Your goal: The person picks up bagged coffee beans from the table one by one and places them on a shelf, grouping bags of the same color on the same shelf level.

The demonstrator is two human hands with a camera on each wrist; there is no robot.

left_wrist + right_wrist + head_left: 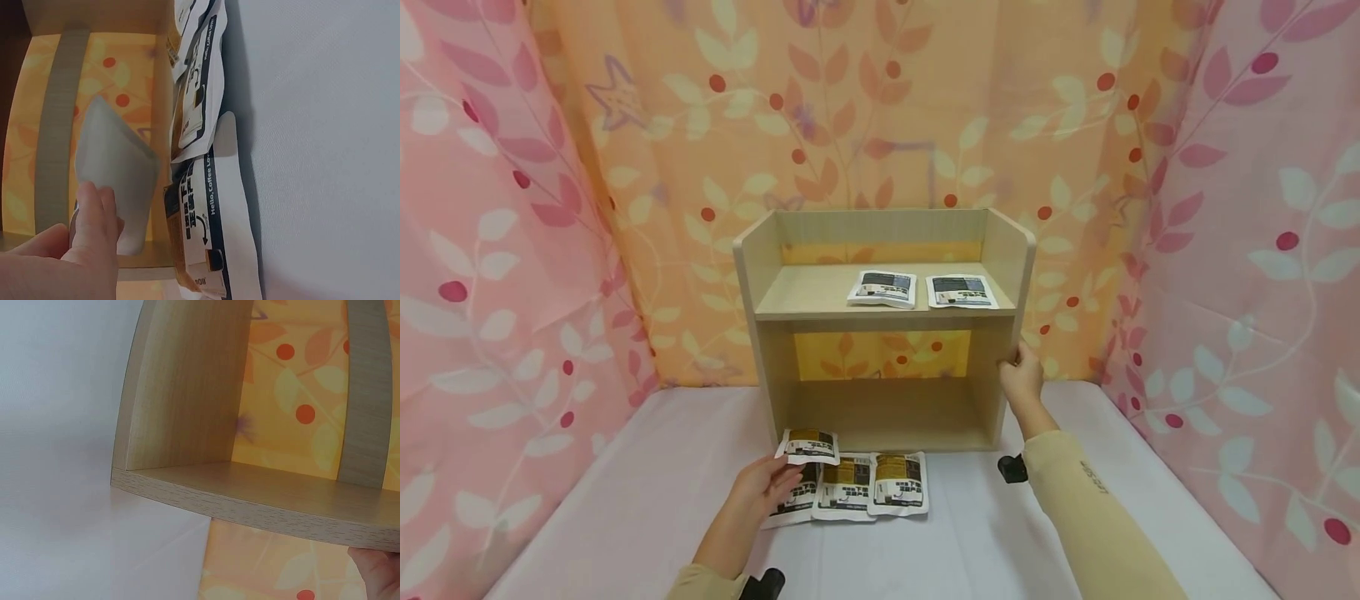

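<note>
My left hand (760, 490) pinches a white, gold and black coffee packet (812, 447) at its near left edge. In the left wrist view the plain pale back of this held packet (119, 169) shows above the fingers. It is tilted, over the leftmost of three similar packets (898, 485) lying in a row on the table before a small wooden shelf (891, 414). The held packet partly covers that leftmost one. My right hand (1022, 383) holds the shelf's right side panel near mid height, thumb at its front edge. Some right fingers are hidden.
Two white packets with dark blue-grey tops, one left (883, 287) and one right (962, 292), lie on the upper board. A white cloth covers the table (625, 500). Patterned curtains (880, 100) enclose the back and both sides.
</note>
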